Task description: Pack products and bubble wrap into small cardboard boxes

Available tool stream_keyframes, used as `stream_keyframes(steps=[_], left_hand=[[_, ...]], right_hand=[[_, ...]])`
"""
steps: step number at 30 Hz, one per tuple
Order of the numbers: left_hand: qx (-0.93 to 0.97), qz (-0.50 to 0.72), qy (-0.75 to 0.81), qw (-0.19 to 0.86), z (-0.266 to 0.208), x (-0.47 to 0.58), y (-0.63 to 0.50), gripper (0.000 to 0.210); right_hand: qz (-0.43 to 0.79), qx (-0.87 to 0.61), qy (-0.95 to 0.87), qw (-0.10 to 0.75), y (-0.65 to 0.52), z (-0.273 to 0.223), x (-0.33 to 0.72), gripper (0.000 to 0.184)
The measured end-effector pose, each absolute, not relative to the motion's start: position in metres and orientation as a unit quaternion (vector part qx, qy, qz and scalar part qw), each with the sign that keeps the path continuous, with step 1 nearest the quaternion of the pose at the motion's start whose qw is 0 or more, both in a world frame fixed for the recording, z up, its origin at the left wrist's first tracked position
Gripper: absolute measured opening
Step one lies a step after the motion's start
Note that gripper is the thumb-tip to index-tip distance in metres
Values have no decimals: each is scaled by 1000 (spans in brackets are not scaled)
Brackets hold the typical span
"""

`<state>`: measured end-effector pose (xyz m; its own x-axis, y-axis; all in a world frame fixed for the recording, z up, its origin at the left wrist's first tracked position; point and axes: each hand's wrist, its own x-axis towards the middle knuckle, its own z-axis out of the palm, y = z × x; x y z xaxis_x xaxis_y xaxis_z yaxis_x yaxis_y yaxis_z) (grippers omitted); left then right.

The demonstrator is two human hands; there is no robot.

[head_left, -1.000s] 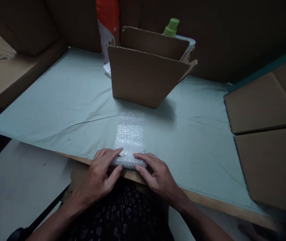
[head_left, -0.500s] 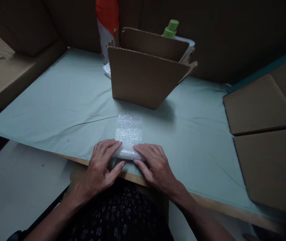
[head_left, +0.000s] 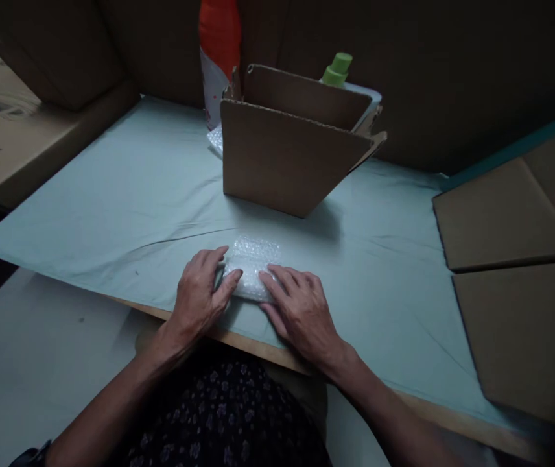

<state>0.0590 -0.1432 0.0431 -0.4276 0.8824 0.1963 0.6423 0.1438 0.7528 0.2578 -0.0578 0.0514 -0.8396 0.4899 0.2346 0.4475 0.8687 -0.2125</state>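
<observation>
At the bottom of the view, a dark floral-print garment (head_left: 229,421) covered the person's lap, with both forearms reaching forward over a wooden table edge (head_left: 277,353). The left hand (head_left: 200,295) and right hand (head_left: 301,308) lay palm-down side by side on a pale green cloth (head_left: 126,207) that covered the table. Between them sat a small bubble-wrap bundle (head_left: 252,263), rolled up short, lying near the front edge of the cloth. The fingers of both hands were spread loosely and pressed onto the bundle's near side, the left thumb against its left end; neither hand closed around it. Just beyond the bundle, apart from it, an open cardboard box (head_left: 282,159) stood with its flaps up. Behind the box rose a bottle with a lime-green cap (head_left: 336,68) and an orange and white package (head_left: 216,45). Flattened cardboard sheets (head_left: 515,214) lay at the far right, and a printed carton (head_left: 10,136) sat at the far left.
</observation>
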Motion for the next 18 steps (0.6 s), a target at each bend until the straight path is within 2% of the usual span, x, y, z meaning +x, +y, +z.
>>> stream_keyframes(steps=[3,6,9,12,14,17,18], left_hand=[[377,507,725,274,48,68,-161,54],[251,584,643,427,49,79,-173,71],[205,611,547,534,49,87,-171,75],[182,624,510,563,49,93,-166,82],[181,631,506,560,47,96,-165,87],[214,614,504,568,43,100,-165,87],[230,602,507,573,42,100,-164,87]], right_hand=[[119,-259,-938,197,-46,46,256,38],[219,-288,-898,250,-46,51,256,32],[327,-293,-871,218,-56,60,258,29],[392,-279,-857,182,-62,67,264,24],[420,-294,-837,194,-61,67,269,33],[513,-303,-778,197,-53,66,273,63],[547,-300,-760,184,-50,66,274,64]])
